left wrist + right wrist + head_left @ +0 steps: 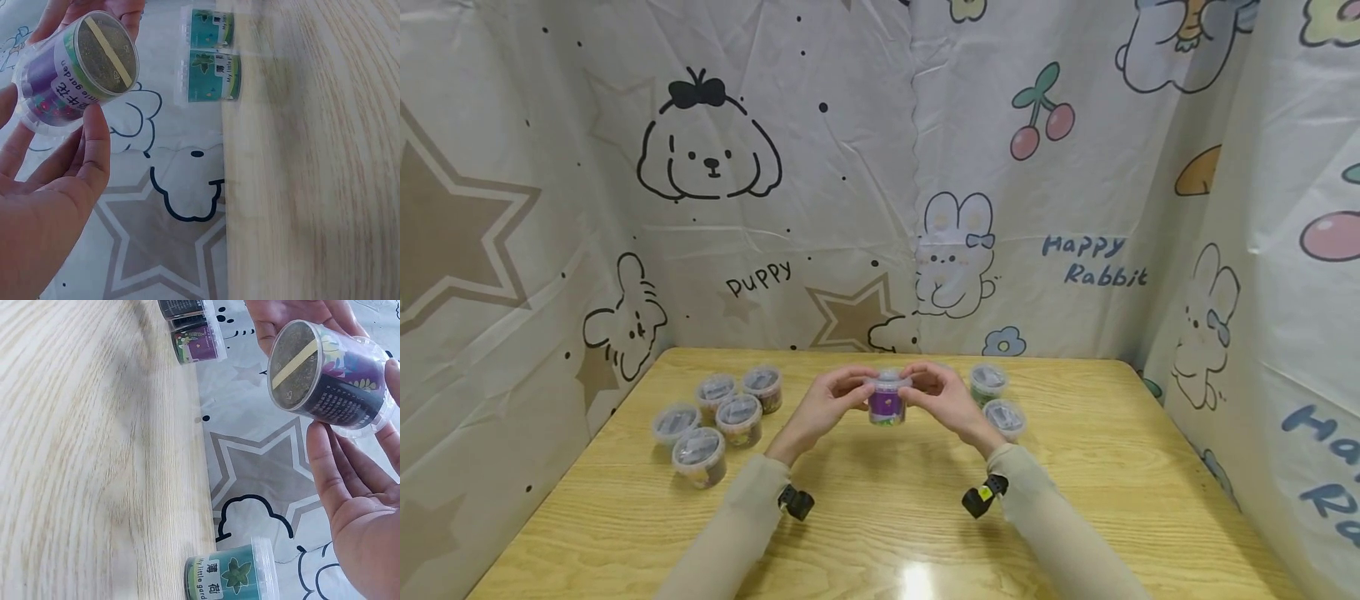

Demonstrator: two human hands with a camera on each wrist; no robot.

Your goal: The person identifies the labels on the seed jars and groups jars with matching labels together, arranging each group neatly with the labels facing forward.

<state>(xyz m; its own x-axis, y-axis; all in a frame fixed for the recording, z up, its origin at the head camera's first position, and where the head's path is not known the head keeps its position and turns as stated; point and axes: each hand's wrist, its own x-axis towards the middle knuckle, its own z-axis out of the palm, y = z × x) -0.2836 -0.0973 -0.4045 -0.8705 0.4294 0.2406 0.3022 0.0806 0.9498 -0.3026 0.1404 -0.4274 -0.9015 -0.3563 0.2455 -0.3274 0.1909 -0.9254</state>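
Both hands hold one small clear plastic tub (887, 404) with a purple label, raised off the table near its back edge. My left hand (837, 398) grips it from the left and my right hand (942, 397) from the right, thumbs toward me. In the left wrist view the tub (78, 72) is tilted, its base showing dark soil and a pale wooden strip; "little garden" is printed on the label. The right wrist view shows the same tub (328, 375) from its dark printed side.
Several similar lidded tubs (700, 457) stand grouped at the left of the wooden table (880, 517). Two tubs with teal labels (214, 76) stand to the right, behind my right hand. A patterned cloth (850, 167) hangs behind and along both sides.
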